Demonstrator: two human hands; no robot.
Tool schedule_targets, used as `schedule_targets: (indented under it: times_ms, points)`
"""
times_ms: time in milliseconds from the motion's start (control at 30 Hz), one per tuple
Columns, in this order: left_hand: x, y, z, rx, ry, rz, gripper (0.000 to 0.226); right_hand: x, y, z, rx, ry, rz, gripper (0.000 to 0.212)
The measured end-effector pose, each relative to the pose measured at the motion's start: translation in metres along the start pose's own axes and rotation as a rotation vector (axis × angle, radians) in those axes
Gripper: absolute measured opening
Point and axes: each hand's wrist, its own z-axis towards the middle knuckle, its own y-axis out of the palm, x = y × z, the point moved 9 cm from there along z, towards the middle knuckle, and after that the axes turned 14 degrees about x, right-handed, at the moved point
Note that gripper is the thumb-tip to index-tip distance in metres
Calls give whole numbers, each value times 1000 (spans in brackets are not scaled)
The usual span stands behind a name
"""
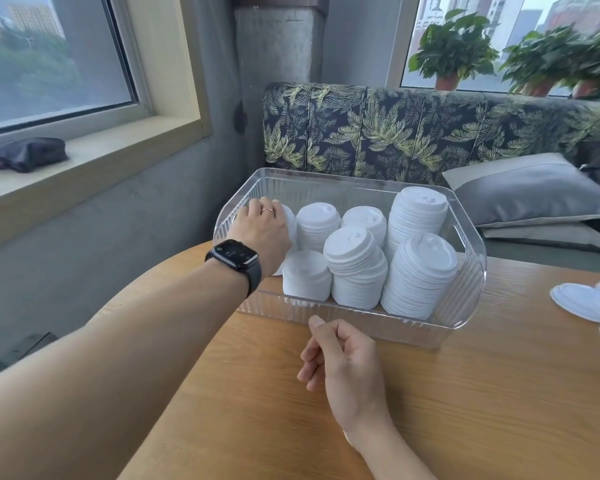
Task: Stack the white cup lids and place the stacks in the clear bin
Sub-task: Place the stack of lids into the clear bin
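Note:
A clear ribbed bin (pixel 471 271) stands on the wooden table (pixel 465 393) and holds several stacks of white cup lids (pixel 420 271). My left hand (pixel 264 230), with a black watch on the wrist, reaches into the bin's left end and grips a stack of lids (pixel 289 220) that it mostly hides. My right hand (pixel 340 362) rests on the table just in front of the bin with its fingers loosely curled and nothing in it. A few loose lids (pixel 582 301) lie on the table at the right edge.
A leaf-patterned sofa back (pixel 395 133) and grey cushions (pixel 534 188) stand behind the table. A windowsill at the left carries a dark bundle (pixel 25 154). Potted plants (pixel 454 50) sit on the far sill.

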Motion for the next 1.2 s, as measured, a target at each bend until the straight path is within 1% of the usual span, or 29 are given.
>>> schedule_targets:
  times_ms: [67, 167, 233, 300, 400, 467, 567, 600, 700, 767, 900, 1000, 1100, 1167, 1200]
  points:
    - [-3, 6, 4, -37, -19, -97, 55, -1, 0, 0, -1, -5, -6, 40]
    - [-4, 13, 6, -106, -57, -259, 58, -1, -1, 0, 2, -4, -3, 41]
    - [-5, 17, 5, -123, -62, -309, 59, 0, -1, 0, 5, -3, 1, 41]
    - [-5, 19, 4, -127, -51, -305, 62, 0, 0, 0, 7, -5, 3, 40]
    - [-5, 18, 3, -92, -10, -175, 67, 1, -1, 1, 8, -12, -3, 40]
    - [-5, 17, 2, -97, -8, -145, 71, 1, -1, 0, 8, -13, -2, 41]
    - [-3, 15, -2, -150, -60, -260, 82, 2, -1, 1, 7, -26, -16, 40]
    - [-2, 11, -3, -140, -83, -317, 84, 2, -1, 1, 8, -30, -23, 40]
    - [-3, -9, -8, -31, -135, -442, 72, 3, -2, 1, 12, -30, -27, 40]
    - [-5, -20, -14, 26, -153, -466, 60, 3, -4, -1, 26, -22, -19, 41]
    - [-2, -36, -34, 123, -199, -525, 47, 1, -10, -6, 67, -10, -11, 40]
    - [7, -54, -58, 280, -203, -560, 30, 1, -24, -13, 142, -5, -2, 38]
    - [21, -74, -88, 427, -198, -569, 32, 2, -47, -24, 219, -26, -8, 28]
    - [29, -88, -109, 472, -217, -590, 33, 1, -66, -33, 261, -43, -10, 20]
    - [34, -93, -118, 462, -233, -604, 34, 1, -77, -38, 277, -52, -23, 19]
